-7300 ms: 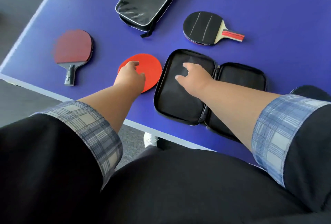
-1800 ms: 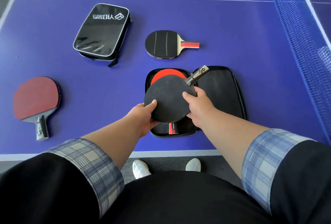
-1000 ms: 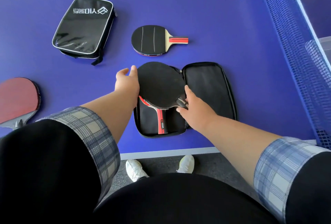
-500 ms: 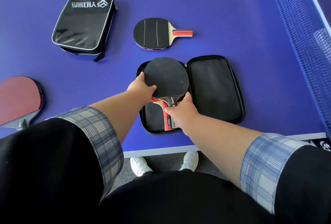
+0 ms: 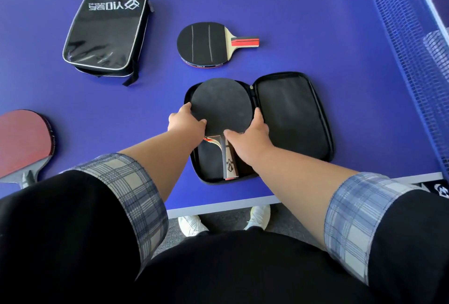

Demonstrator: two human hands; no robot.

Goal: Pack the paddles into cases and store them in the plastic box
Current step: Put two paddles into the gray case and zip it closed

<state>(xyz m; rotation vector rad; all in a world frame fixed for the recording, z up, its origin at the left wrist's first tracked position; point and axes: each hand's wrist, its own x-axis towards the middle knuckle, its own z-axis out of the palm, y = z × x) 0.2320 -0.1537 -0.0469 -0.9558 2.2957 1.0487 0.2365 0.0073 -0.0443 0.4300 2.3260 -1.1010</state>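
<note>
While both hands are settling it, the round black-rubber paddle (image 5: 220, 103) is lying in the 9 o'clock half of the open black fabric zip case (image 5: 294, 114), its pale wooden handle pointing to 6 o'clock. The left hand (image 5: 185, 122) is pinching the blade's rim at 8 o'clock. The right hand (image 5: 250, 137) is clasping the rim at 4 o'clock, thumb across the blade's base. A red-edged sliver of another paddle (image 5: 209, 139) is showing beneath. Filling this case is, I judge, nearly finished; next, both hands are needing to let go, fold the 3 o'clock flap over and run the zip. Waiting loose are a black paddle with red-striped handle (image 5: 202, 42) at 12 o'clock and a dark red paddle (image 5: 23, 141) at 9 o'clock. No plastic box is plainly showing.
</note>
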